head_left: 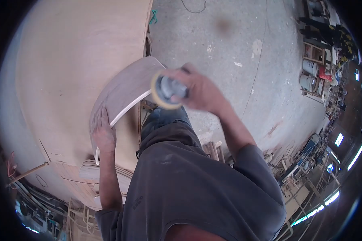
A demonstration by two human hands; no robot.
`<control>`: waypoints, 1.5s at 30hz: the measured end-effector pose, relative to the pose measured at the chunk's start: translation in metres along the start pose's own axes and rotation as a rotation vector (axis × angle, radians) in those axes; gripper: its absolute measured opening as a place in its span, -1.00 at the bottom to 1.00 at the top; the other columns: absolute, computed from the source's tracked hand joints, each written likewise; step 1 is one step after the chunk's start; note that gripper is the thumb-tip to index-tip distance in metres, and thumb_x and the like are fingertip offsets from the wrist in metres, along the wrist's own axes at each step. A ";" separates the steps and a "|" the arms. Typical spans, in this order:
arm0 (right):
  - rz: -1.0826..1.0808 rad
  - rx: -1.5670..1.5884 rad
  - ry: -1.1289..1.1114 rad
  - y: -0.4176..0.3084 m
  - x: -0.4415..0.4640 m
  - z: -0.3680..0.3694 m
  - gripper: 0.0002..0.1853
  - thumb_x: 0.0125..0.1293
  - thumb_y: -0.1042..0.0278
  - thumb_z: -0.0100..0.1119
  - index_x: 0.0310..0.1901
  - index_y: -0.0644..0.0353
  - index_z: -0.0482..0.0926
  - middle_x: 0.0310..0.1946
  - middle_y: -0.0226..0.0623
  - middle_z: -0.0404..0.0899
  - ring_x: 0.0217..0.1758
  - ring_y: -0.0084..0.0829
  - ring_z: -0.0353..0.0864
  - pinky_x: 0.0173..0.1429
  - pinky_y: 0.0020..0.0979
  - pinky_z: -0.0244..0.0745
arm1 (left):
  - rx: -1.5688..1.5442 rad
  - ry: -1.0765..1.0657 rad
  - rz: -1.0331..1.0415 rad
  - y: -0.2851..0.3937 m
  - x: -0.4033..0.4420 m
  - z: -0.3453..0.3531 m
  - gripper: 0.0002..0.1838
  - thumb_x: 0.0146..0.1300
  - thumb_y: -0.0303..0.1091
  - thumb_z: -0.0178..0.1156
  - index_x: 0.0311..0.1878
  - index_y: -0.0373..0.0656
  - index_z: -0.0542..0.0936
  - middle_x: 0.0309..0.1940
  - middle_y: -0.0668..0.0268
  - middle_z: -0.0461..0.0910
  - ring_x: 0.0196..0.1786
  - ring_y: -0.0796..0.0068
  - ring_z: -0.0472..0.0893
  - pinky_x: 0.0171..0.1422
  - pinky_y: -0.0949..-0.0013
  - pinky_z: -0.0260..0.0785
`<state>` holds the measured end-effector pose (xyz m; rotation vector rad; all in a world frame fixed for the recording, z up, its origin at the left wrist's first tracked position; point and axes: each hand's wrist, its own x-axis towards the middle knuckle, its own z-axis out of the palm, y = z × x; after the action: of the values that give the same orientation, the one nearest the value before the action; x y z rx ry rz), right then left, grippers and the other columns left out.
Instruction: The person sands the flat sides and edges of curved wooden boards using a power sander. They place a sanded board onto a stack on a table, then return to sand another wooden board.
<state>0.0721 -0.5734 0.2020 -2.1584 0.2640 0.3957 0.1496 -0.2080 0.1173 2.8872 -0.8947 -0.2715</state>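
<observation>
A curved wooden panel (126, 82) with a pale edge rests on the plywood tabletop and reaches its right edge. My left hand (104, 134) lies on the panel's lower left part, its fingers stretched out along the surface. In my right hand (201, 88) is a round sander (169, 90) with a yellowish pad, slightly blurred. The pad is tilted sideways at the panel's right edge. Whether it touches the wood I cannot tell.
The plywood tabletop (60, 80) extends to the left, with a stack of curved wooden pieces (90, 170) near my left forearm. Concrete floor (229, 52) lies to the right. Buckets (308, 80) and a wooden shelf stand at the far right.
</observation>
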 end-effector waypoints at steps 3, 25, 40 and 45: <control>-0.047 -0.085 0.042 -0.028 -0.012 0.035 -0.31 0.13 0.50 0.31 0.34 -0.28 0.54 0.15 -0.03 0.46 -0.04 0.02 0.71 -0.04 -0.11 0.69 | -0.014 -0.023 -0.026 0.009 -0.002 -0.001 -0.39 0.15 -0.59 0.20 0.34 -0.23 0.53 0.23 0.02 0.63 0.27 0.04 0.64 0.37 0.09 0.48; 0.049 0.781 -0.159 0.134 0.084 0.006 -0.21 0.14 0.33 0.53 0.43 -0.10 0.41 0.31 -0.34 0.49 0.36 -0.35 0.50 0.37 -0.28 0.46 | -0.021 -0.068 -0.100 0.003 0.016 -0.012 -0.42 0.17 -0.52 0.29 0.32 -0.12 0.58 0.15 0.12 0.69 0.07 0.10 0.74 0.07 0.18 0.64; -0.095 -0.283 0.380 -0.117 0.048 0.103 -0.21 0.10 0.53 0.28 0.40 -0.32 0.38 0.11 0.06 0.36 -0.13 0.07 0.70 -0.11 -0.03 0.67 | -0.163 -0.071 -0.209 -0.163 -0.055 -0.020 -0.71 0.36 -0.21 0.28 0.02 -0.18 0.66 -0.33 -0.03 0.70 -0.24 -0.11 0.70 -0.15 -0.02 0.53; -0.165 -0.336 0.282 -0.171 0.068 0.199 -0.25 0.14 0.53 0.21 0.39 -0.34 0.39 0.08 0.05 0.36 -0.14 0.05 0.70 -0.19 -0.04 0.67 | -0.212 -0.027 -0.238 -0.186 -0.069 -0.011 -0.72 0.33 -0.23 0.30 -0.02 -0.21 0.64 -0.39 -0.07 0.68 -0.27 -0.17 0.68 -0.15 -0.08 0.52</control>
<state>0.1554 -0.3151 0.1959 -2.5471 0.1829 0.0389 0.1983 -0.0159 0.1092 2.7932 -0.4895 -0.4001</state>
